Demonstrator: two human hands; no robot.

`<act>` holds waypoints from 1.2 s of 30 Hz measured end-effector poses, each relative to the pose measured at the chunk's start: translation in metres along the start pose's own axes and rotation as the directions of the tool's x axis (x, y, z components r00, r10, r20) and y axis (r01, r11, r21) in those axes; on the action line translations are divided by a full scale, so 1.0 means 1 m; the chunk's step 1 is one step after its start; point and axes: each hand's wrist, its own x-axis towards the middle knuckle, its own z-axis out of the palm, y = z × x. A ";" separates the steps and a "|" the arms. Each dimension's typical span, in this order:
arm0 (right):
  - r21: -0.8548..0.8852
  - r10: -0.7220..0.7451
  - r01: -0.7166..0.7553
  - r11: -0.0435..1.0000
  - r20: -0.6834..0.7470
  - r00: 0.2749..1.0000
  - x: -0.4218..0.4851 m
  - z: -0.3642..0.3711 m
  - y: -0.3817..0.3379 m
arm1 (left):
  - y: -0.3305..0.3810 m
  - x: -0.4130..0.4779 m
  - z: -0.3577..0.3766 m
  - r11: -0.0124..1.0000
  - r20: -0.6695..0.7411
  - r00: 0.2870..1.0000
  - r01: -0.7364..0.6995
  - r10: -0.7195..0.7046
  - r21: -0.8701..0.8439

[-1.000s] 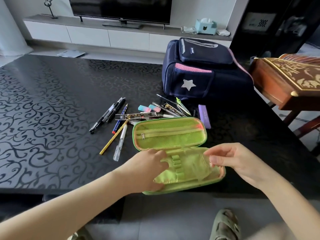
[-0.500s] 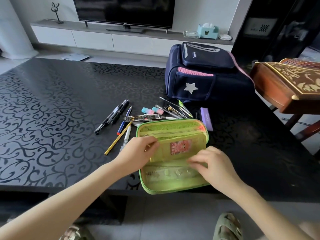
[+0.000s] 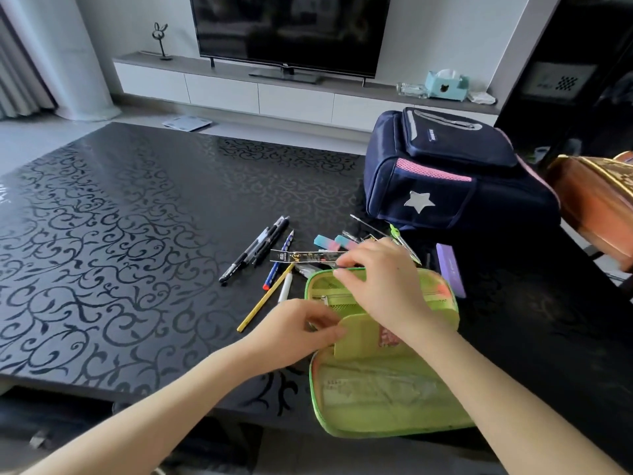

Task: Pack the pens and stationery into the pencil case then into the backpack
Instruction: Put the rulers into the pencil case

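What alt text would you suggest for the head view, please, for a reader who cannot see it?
A person's right hand pinches the end of a dark strip just behind an open green pencil case on a black patterned table, while the left hand holds its inner flap. Loose pens lie nearby; a navy backpack stands beyond.

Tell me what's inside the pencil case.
No pens show in the pencil case: only a zip mesh pocket and a flap the left hand holds. The right hand, pinching a ruler, hides part of the lid.
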 end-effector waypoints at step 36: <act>0.457 0.070 -0.034 0.889 -0.062 0.996 -0.033 -0.084 0.020 | 0.006 0.003 0.021 0.988 -0.177 0.972 0.155 -0.157 -0.028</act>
